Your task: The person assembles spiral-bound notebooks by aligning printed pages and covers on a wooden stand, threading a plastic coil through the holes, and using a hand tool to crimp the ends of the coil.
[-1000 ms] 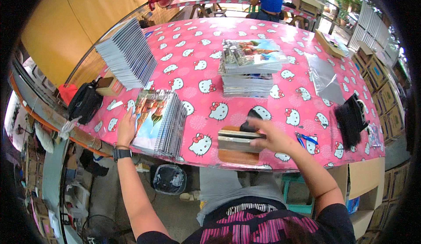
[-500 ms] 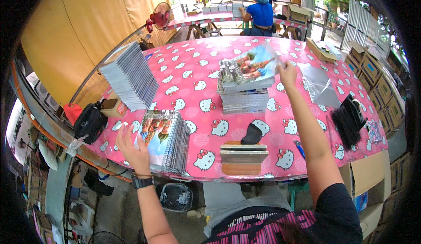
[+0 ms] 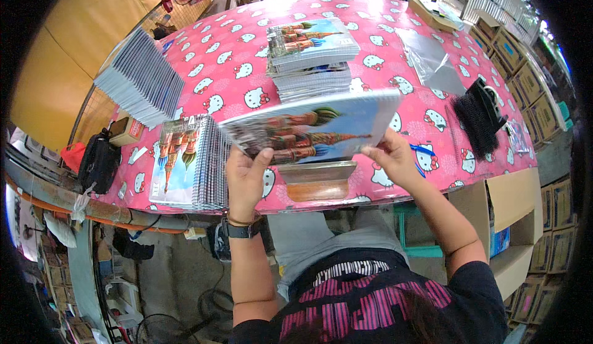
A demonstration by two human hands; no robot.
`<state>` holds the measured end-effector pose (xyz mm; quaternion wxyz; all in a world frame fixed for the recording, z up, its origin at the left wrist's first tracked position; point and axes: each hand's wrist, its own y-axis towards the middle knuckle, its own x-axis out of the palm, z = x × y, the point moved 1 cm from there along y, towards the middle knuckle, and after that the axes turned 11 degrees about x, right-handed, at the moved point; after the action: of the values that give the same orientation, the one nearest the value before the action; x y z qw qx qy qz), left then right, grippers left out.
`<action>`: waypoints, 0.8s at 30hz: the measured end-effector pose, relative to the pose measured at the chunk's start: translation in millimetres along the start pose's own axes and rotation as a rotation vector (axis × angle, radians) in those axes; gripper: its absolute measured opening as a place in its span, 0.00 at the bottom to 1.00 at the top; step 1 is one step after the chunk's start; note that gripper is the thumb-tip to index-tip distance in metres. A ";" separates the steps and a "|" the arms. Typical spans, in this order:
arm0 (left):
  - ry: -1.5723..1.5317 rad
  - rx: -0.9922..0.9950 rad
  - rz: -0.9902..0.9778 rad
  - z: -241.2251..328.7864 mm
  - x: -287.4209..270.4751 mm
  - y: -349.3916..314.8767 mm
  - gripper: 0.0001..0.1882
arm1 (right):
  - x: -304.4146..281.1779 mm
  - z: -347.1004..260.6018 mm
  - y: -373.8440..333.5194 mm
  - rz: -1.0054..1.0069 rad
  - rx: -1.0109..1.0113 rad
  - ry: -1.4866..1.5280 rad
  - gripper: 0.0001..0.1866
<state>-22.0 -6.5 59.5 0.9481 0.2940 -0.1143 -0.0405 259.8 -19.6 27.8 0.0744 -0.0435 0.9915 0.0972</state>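
Cardboard box point(image 3: 514, 199) holds a blue item point(image 3: 500, 241). Left hand point(image 3: 246, 180) and right hand point(image 3: 394, 160) pinch a notebook point(image 3: 324, 128), which partly hides a brown block point(image 3: 318, 191).

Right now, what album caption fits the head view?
Left hand and right hand hold a cathedral-cover booklet over a pink tablecloth.

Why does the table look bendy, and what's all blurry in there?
In the head view, fisheye distortion bends the edges of the pink table; in that same view, the notebook in the left hand and right hand is smeared, mostly at its left end, and the table's far end shines pale with glare.
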 end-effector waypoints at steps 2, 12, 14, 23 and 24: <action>0.142 -0.058 -0.081 -9.6 -2.7 -6.7 0.16 | -1.3 20.6 -8.4 0.000 0.049 -0.191 0.10; 0.000 -0.074 0.240 -39.4 -11.9 -42.7 0.19 | 23.8 25.9 -6.6 0.043 -0.013 0.293 0.20; -0.175 -0.053 0.306 -46.5 -2.4 -39.5 0.20 | 42.1 18.2 0.6 0.006 0.046 0.477 0.18; 0.117 -0.152 0.523 -67.2 -9.4 -28.0 0.10 | -15.8 50.5 9.0 0.225 0.141 -0.059 0.14; 0.127 -0.163 0.518 -66.2 -14.8 -32.8 0.09 | -52.2 41.5 20.0 0.435 0.312 -0.329 0.14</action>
<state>-20.8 4.9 -15.0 0.9526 0.1799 -0.1222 0.2128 315.0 11.9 -0.6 0.2169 0.1981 0.9552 -0.0368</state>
